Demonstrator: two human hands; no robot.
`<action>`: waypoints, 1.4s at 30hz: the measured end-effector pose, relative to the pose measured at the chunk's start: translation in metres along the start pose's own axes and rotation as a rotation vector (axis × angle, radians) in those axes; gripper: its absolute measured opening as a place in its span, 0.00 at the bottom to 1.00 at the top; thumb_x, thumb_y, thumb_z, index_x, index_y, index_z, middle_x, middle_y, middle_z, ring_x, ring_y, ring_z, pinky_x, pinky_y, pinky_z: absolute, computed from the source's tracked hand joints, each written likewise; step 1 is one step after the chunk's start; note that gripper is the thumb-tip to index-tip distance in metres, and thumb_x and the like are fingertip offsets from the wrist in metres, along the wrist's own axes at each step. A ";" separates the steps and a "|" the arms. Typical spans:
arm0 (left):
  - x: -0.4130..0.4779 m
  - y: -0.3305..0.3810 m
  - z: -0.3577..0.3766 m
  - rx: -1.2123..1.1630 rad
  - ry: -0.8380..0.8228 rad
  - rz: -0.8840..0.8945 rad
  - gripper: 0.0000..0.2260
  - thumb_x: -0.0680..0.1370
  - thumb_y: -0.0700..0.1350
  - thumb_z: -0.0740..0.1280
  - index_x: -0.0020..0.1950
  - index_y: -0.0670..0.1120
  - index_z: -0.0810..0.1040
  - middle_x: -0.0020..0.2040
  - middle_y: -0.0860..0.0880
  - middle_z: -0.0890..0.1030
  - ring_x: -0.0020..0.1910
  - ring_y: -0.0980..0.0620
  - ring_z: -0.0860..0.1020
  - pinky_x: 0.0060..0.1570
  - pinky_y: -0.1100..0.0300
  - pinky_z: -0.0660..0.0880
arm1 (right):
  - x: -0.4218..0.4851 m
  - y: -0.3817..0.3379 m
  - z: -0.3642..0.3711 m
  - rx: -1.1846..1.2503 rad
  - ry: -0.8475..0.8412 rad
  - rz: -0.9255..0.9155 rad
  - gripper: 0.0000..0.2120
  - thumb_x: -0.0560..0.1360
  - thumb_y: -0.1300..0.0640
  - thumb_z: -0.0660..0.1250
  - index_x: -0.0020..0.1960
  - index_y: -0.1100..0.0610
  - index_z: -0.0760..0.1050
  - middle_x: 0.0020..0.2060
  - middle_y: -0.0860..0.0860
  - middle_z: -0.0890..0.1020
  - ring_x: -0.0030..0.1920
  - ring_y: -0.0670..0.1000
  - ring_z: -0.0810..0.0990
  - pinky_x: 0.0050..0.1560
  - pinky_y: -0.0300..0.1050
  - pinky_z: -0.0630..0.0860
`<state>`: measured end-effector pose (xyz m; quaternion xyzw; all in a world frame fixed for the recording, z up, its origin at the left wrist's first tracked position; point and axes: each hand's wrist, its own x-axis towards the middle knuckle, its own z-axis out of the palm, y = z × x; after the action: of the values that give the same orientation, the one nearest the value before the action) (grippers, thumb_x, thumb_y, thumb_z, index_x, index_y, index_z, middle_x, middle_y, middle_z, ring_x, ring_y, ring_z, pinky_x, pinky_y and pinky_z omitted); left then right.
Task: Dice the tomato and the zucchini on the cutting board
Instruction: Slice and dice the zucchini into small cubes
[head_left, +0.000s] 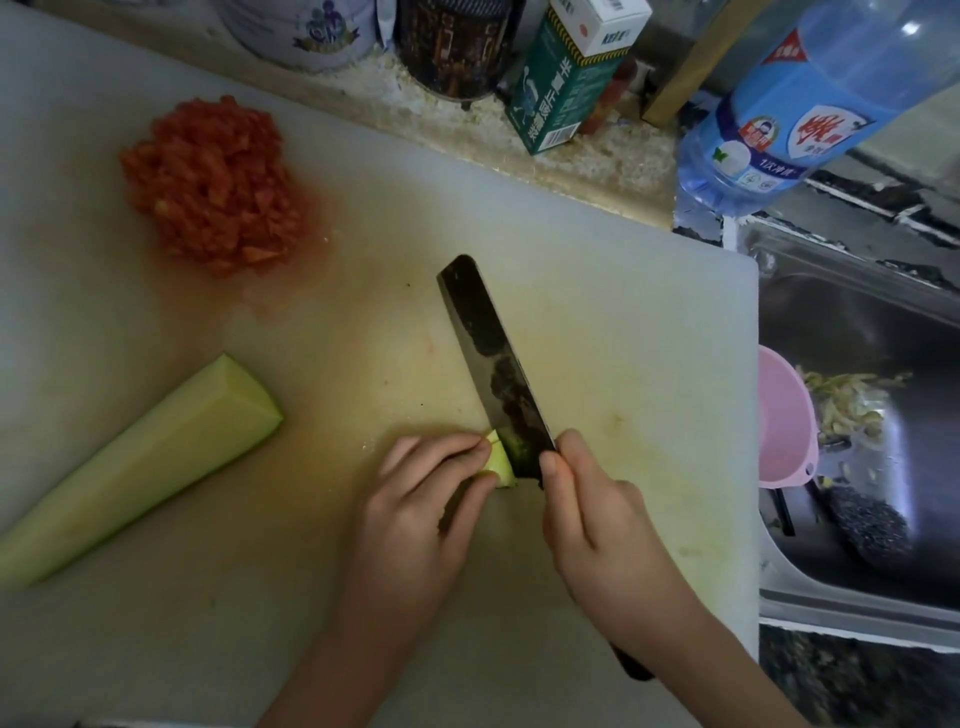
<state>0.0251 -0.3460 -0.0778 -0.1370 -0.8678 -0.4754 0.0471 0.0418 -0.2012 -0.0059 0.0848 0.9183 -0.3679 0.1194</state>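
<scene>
Low in the middle of the frame, the left hand (415, 509) pinches a zucchini bit (498, 460) between thumb and curled fingertips, holding it down on the board (623, 338). Just right of it, the right hand (587, 530) is wrapped round the knife (488, 353) where blade meets handle, with one finger pressed on the blade's side. The dark handle end pokes out below the wrist. The blade stands on its edge against the bit's right side, its tip pointing toward the upper middle of the frame. I cannot tell whether the edge is in the bit or only against it.

At lower left a long zucchini wedge (140, 467) lies on the board, pale cut face up, well apart from the hands. At upper left the tomato (213, 187) sits as a heap of small red dice with wet juice around it.

Along the top edge stand a white tin (306, 31), a dark tin (457, 47), a green carton (566, 93) and a blue bottle (810, 104). At right, a sink (857, 332) holds a pink bowl (784, 415), scraps (852, 405) and a dark scrubber (867, 530).
</scene>
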 end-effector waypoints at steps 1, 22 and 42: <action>0.000 0.000 0.000 -0.001 0.002 0.000 0.10 0.74 0.40 0.72 0.54 0.39 0.84 0.52 0.49 0.83 0.52 0.51 0.79 0.56 0.63 0.74 | -0.005 0.001 -0.003 0.039 -0.003 0.022 0.11 0.80 0.42 0.49 0.43 0.45 0.63 0.24 0.50 0.69 0.24 0.47 0.67 0.28 0.44 0.63; -0.002 -0.002 0.001 0.005 0.037 0.000 0.07 0.75 0.37 0.70 0.52 0.38 0.84 0.51 0.47 0.83 0.51 0.51 0.79 0.55 0.62 0.75 | -0.045 0.011 0.007 -0.177 0.041 -0.045 0.08 0.78 0.41 0.48 0.46 0.42 0.61 0.20 0.46 0.60 0.20 0.47 0.62 0.24 0.34 0.51; -0.003 0.000 -0.004 -0.040 0.049 -0.064 0.10 0.78 0.42 0.66 0.56 0.42 0.83 0.54 0.50 0.82 0.55 0.55 0.79 0.59 0.63 0.74 | -0.038 0.001 -0.007 0.165 0.034 0.060 0.13 0.75 0.36 0.49 0.41 0.42 0.63 0.23 0.53 0.69 0.22 0.48 0.67 0.26 0.44 0.63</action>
<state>0.0274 -0.3502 -0.0762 -0.0986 -0.8605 -0.4973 0.0502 0.0774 -0.1983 0.0090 0.1282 0.8838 -0.4370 0.1072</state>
